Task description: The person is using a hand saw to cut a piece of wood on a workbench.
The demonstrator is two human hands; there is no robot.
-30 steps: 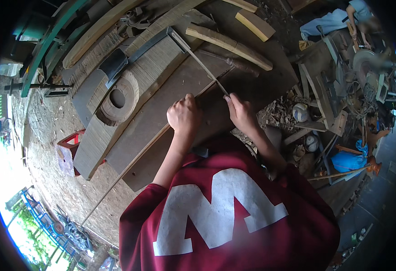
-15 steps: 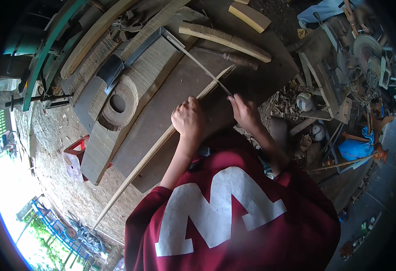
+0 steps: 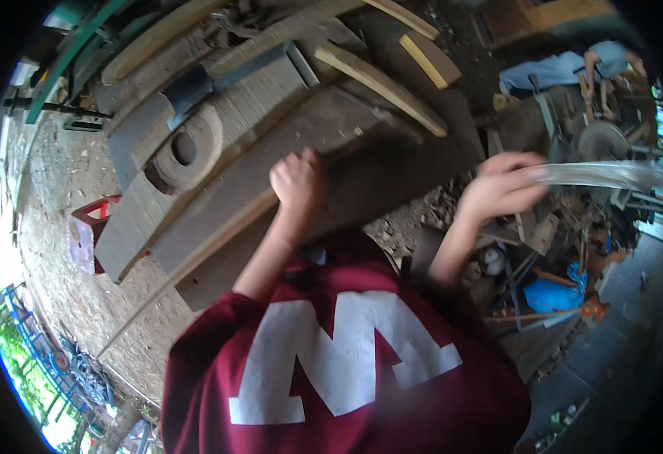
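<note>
My left hand (image 3: pixel 299 180) is closed over a long, thin wooden strip (image 3: pixel 225 238), which lies slantwise across the dark worktop (image 3: pixel 437 155) and runs out past its near left side. Away from the wood, on the right, my right hand (image 3: pixel 504 185) is closed on a long metal blade (image 3: pixel 603 174). The blade points right and is smeared by motion; its handle is hidden in my fingers. Beyond the strip lies a wide plank (image 3: pixel 256 102). A round wooden piece with a hole (image 3: pixel 206 144) and an L-shaped metal tool (image 3: pixel 301 64) rest on that plank.
A curved wooden piece (image 3: pixel 384 87) and a short block (image 3: pixel 428 62) lie at the far side. Below left stands a red crate (image 3: pixel 100 208). Scrap wood, a grinding disc (image 3: pixel 602 142) and a blue bag (image 3: pixel 554 295) clutter the right. A person (image 3: pixel 607 60) is at the far right.
My right hand has swung the blade off the strip and out to the right. My left hand stays on the strip, and the whole view has shifted a little.
</note>
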